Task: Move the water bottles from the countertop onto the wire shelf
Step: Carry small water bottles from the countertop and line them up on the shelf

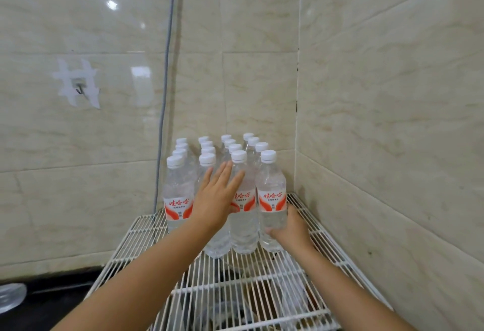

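- my left hand (pixel 214 199) lies flat against the front row of water bottles (pixel 209 152), fingers straight and a little spread, the tips reaching up near the white caps.
- that hand covers the label of the second bottle from the left (pixel 217 244) and touches the shoulder of the third bottle (pixel 243 226); it curls round nothing.
- my right hand (pixel 290 226) grips the front right bottle (pixel 271 199) low on its body, under the red and white label; the thumb shows at the bottle's near side, the other fingers are hidden behind it, so how they lie i cannot tell.
- the bottles stand upright on the white wire shelf (pixel 262 286), packed close in four rows that run back into the corner, all with white caps and clear water.
- the front left bottle (pixel 178 194) stands free of both hands, its label facing me.
- the pack sits at the far end of the shelf, near the two beige tiled walls (pixel 392 95) that meet just behind it.
- a grey cable (pixel 167 55) runs down the wall behind the bottles on the left.
- further left on the wall, strips of white tape (pixel 78 82) cross over a small hook.
- at the lower left edge, on a dark countertop (pixel 52 302), part of something clear (pixel 11 296) shows, too blurred to name.
- dark shapes lie under the shelf wires, unclear.
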`<state>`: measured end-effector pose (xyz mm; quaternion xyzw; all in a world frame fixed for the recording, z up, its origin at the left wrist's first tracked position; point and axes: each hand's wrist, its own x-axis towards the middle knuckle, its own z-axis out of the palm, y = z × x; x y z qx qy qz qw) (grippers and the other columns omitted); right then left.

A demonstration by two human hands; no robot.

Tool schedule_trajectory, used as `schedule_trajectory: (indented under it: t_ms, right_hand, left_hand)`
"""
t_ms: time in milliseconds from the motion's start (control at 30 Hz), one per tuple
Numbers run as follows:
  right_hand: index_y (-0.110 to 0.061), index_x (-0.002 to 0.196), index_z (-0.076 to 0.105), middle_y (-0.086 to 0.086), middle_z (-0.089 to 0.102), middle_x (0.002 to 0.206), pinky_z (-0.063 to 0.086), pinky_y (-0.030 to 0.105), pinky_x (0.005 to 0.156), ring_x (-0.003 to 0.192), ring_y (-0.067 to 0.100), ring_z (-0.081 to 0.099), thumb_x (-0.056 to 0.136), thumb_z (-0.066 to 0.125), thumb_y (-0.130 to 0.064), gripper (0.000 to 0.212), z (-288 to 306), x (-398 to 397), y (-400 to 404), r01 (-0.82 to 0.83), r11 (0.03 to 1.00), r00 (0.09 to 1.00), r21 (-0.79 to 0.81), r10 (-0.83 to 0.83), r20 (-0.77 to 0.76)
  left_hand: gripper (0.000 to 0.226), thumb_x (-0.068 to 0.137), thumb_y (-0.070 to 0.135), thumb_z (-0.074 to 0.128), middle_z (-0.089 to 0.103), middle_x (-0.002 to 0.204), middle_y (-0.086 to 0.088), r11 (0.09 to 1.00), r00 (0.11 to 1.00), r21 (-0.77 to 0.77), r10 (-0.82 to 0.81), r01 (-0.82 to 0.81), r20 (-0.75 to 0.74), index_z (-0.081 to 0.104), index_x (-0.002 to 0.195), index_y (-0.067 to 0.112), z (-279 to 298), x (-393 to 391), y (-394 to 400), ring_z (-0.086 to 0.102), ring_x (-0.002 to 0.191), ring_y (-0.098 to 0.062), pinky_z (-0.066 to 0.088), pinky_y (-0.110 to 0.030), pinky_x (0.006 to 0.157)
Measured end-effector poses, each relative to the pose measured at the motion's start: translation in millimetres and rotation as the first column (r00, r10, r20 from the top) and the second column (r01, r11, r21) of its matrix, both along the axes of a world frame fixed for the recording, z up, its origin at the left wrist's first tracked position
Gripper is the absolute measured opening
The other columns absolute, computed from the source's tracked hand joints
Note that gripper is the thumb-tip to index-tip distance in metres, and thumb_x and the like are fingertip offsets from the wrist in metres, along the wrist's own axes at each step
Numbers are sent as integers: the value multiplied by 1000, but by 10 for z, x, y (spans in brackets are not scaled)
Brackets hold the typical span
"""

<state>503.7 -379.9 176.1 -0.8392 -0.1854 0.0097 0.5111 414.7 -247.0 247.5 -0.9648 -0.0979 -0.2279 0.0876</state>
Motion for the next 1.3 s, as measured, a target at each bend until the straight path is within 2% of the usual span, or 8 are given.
schedule_trajectory:
  t_ms: [367, 533, 600, 667, 733, 800, 967, 1300]
  right_hand:
    - [-10, 130, 39, 10, 51, 130, 48, 37, 97, 118, 24, 53, 76, 73, -18, 65, -41, -30, 72, 22, 998, 998, -63, -18, 63]
    - [-7, 142, 25, 13, 29, 148, 34, 31, 107, 135, 25, 33, 86, 61, -30, 71, 130, -495, -122, 168, 951, 888, -259, -32, 458]
    - [1, 131, 44, 22, 44, 136, 42, 38, 101, 125, 35, 46, 76, 73, -20, 66, 178, -685, -109, 160, 947, 798, -278, 42, 601]
    - [5, 113, 59, 25, 60, 116, 48, 44, 90, 107, 41, 59, 62, 83, -14, 59, 152, -791, 22, 121, 951, 724, -284, 112, 681]
    - [3, 125, 51, 23, 51, 132, 33, 42, 107, 125, 38, 45, 77, 72, -18, 56, 199, -1014, 214, -27, 941, 733, -337, 248, 634]
    - [-2, 135, 41, 16, 38, 144, 17, 35, 115, 137, 31, 28, 89, 56, -24, 54, 196, -1227, 489, -190, 901, 711, -389, 400, 578]
    - [5, 95, 66, 24, 67, 97, 51, 47, 85, 92, 40, 64, 64, 70, -18, 39, 87, -1984, 1341, -446, 801, 509, -400, 594, 622]
    - [-9, 131, 43, 8, 46, 134, 29, 37, 105, 126, 27, 39, 90, 50, -34, 49, -204, -3788, 2471, -645, 455, 219, -613, 879, 423]
  left_hand:
    - [71, 97, 24, 40, -12, 156, -8, 998, 1000, 58, 24, -24, 17, -11, 146, 21, -137, -22, -5, -15, 143, -21, -21, -33, 105]
    - [55, 100, 20, 32, -3, 157, -6, 999, 996, 1, 48, -48, 80, 5, 148, 20, -308, -312, 35, -8, 145, -21, -16, -33, 107]
    - [54, 96, 23, 44, 13, 156, -9, 997, 993, -18, 80, -78, 88, 23, 145, 17, -388, -577, 132, 9, 145, -25, -3, -35, 113]
    - [54, 77, 22, 71, 48, 138, -15, 989, 983, 9, 148, -150, 111, 53, 126, 11, -518, -864, 287, 43, 130, -32, 32, -45, 108]
    - [46, 78, 18, 69, 50, 135, -17, 961, 964, -110, 261, -255, 49, 57, 121, 9, -657, -1241, 474, 44, 129, -33, 36, -46, 104]
    - [41, 91, 23, 49, 34, 147, -12, 885, 910, -210, 407, -415, -82, 46, 131, 11, -793, -1615, 675, 27, 138, -27, 25, -39, 110]
    - [32, 91, 31, 46, 57, 118, -10, 640, 702, -321, 699, -698, -134, 61, 106, 6, -1069, -2655, 957, 48, 115, -27, 41, -37, 87]
    - [45, 94, 36, 43, 45, 138, -4, 215, 295, -327, 929, -920, -222, 43, 134, 16, -1335, -4725, 1423, 36, 130, -26, 34, -35, 104]
